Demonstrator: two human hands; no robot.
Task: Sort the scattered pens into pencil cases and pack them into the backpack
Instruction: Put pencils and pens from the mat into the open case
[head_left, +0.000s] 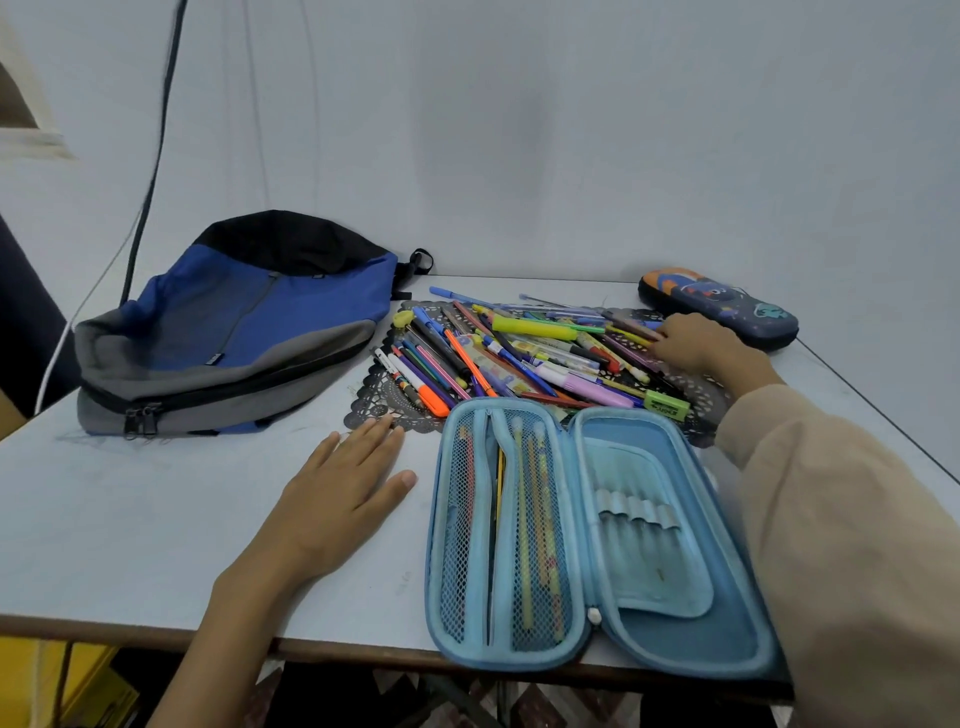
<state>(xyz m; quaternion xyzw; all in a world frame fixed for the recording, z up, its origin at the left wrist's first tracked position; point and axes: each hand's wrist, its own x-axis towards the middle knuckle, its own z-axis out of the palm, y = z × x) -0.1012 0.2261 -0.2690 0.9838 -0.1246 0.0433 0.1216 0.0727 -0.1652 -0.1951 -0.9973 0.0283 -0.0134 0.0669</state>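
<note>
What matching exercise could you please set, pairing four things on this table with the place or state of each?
Things:
1. backpack
2. light blue pencil case
3. dark pencil case
4. left hand

Place or state:
A. lying open at the near edge
B. closed, at the far right
C. flat on the bare table, fingers straight
D. at the left, beside the pile of pens

Pairs: 1-D, 2-A, 3-B, 4-C
</note>
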